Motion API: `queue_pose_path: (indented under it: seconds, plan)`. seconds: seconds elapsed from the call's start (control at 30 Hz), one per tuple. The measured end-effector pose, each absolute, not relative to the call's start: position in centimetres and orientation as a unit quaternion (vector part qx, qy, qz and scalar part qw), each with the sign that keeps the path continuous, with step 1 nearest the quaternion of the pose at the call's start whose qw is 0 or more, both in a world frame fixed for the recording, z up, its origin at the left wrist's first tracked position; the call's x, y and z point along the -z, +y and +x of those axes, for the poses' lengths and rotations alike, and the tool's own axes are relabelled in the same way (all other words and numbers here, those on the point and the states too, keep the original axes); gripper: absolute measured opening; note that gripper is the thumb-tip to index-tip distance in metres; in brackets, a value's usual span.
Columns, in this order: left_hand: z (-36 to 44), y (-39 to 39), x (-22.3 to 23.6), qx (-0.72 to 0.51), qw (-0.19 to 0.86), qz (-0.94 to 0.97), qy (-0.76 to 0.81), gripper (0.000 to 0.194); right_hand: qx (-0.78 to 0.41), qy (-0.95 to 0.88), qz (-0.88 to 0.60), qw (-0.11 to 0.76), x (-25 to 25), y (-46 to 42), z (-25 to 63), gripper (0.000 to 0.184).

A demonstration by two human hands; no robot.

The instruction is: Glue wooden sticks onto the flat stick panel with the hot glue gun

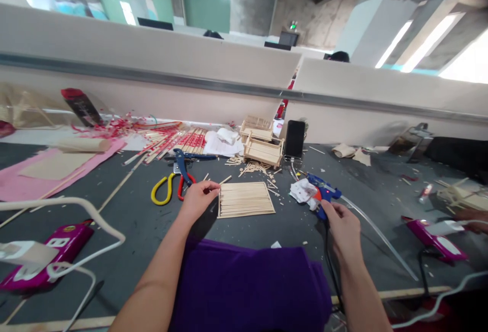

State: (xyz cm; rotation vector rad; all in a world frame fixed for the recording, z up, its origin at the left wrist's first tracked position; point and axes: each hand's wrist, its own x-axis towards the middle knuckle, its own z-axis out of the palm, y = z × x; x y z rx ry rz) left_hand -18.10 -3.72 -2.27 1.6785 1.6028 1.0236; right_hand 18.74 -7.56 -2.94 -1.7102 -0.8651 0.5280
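Observation:
A flat panel of thin wooden sticks, framed by sticks along its edges, lies on the dark table in front of me. My left hand pinches its upper left corner between thumb and fingers. To the right, my right hand is closed on the handle of a blue hot glue gun, with a small red light showing on its body. A long clear glue stick extends from the gun's rear toward the lower right. White crumpled tissue lies by its nozzle.
Scissors with yellow and red handles and blue pliers lie left of the panel. Behind are small stick-built models, stick offcuts and a propped phone. Purple power strips flank me. Another person's hand shows far right.

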Motion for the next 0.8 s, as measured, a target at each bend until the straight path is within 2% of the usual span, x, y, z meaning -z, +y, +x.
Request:
queue_pose_path:
  seconds: [0.1, 0.2, 0.43, 0.57, 0.8]
  plan:
    - [-18.0, -3.6, 2.4, -0.382, 0.286, 0.639, 0.603, 0.024, -0.334, -0.286, -0.632, 0.638, 1.5, -8.0, 17.6, 0.04]
    - [-17.9, -3.5, 2.4, -0.379, 0.289, 0.641, 0.601, 0.023, -0.426, -0.258, -0.552, 0.669, -0.1, -8.8, 16.2, 0.039]
    - [-17.8, -3.6, 2.5, -0.357, 0.311, 0.666, 0.576, 0.019, -0.578, -0.299, -0.408, 0.64, -0.4, -10.3, 13.9, 0.024]
    - [-17.6, -3.7, 2.3, -0.346, 0.309, 0.679, 0.569, 0.018, -0.648, -0.282, -0.386, 0.593, 0.4, -10.3, 13.4, 0.022]
    - [-17.2, -4.1, 1.9, -0.346, 0.299, 0.686, 0.566, 0.016, -0.637, -0.297, -0.406, 0.584, 0.4, -9.5, 12.5, 0.032]
